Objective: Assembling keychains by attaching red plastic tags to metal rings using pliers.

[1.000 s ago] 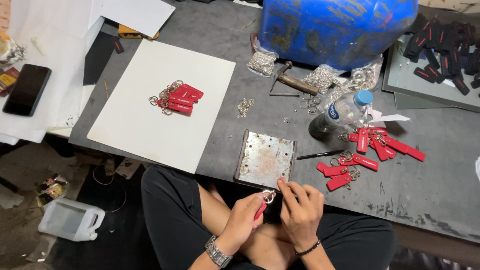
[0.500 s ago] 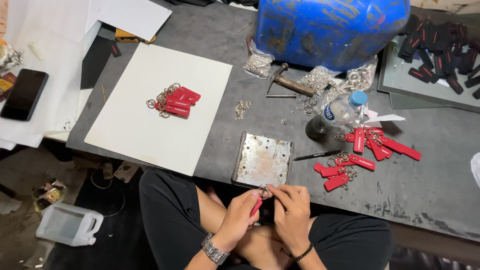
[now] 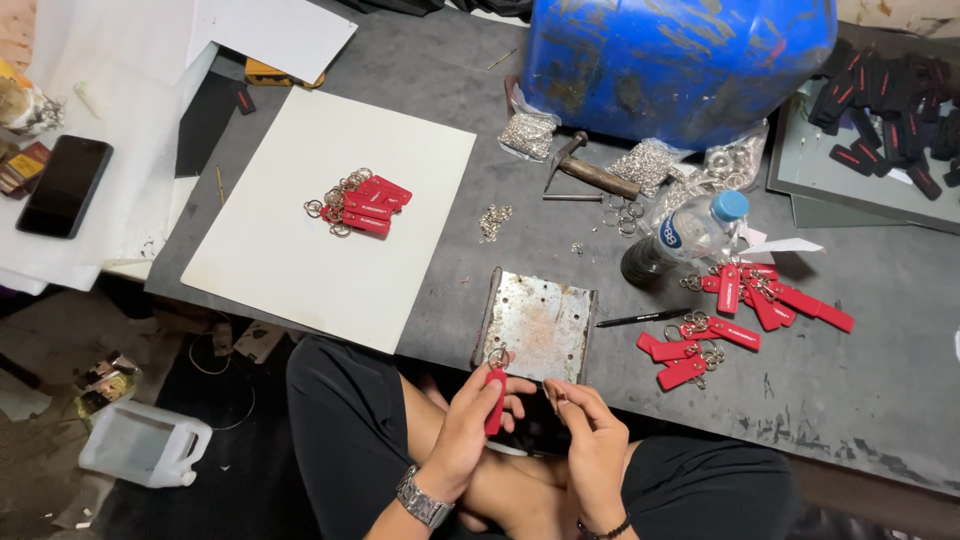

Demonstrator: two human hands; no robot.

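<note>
While only the head view shows the scene, its lines run as follows.

Hidden: the right hand (image 3: 592,440) curls inward, so whatever sits between its fingertips is too small to make out; the person's forearms run off the bottom edge.
Cut off: the blue drum (image 3: 680,60) is clipped by the top edge, and the tray of black tags (image 3: 880,150) by the right edge.
Hard to read: the small links (image 3: 494,221) and the bags of rings (image 3: 650,165) show only as silvery clutter.
Table edge: the grey table (image 3: 860,400) ends just above the person's knees, and the metal plate (image 3: 540,325) lies right at that edge, just above both hands.
Open room: bare table lies right of the plate, below the loose red tags (image 3: 740,310); a pen (image 3: 640,319) lies between plate and tags.
White board: the board (image 3: 300,260) is mostly bare, with a bunch of ringed tags (image 3: 362,205) on its upper part.
Left hand: the left hand (image 3: 470,425) is closed around a red tag (image 3: 496,398), held upright over the lap, its ring (image 3: 496,355) topmost and overlapping the plate's near edge.
Right hand: fingers bent and pinched together just beside the tag, not touching it; I cannot tell whether it holds anything.
Other things: a hammer (image 3: 590,172) and a bottle (image 3: 690,232) lie below the drum; a phone (image 3: 65,185) lies far left, a jug (image 3: 145,445) on the floor.
</note>
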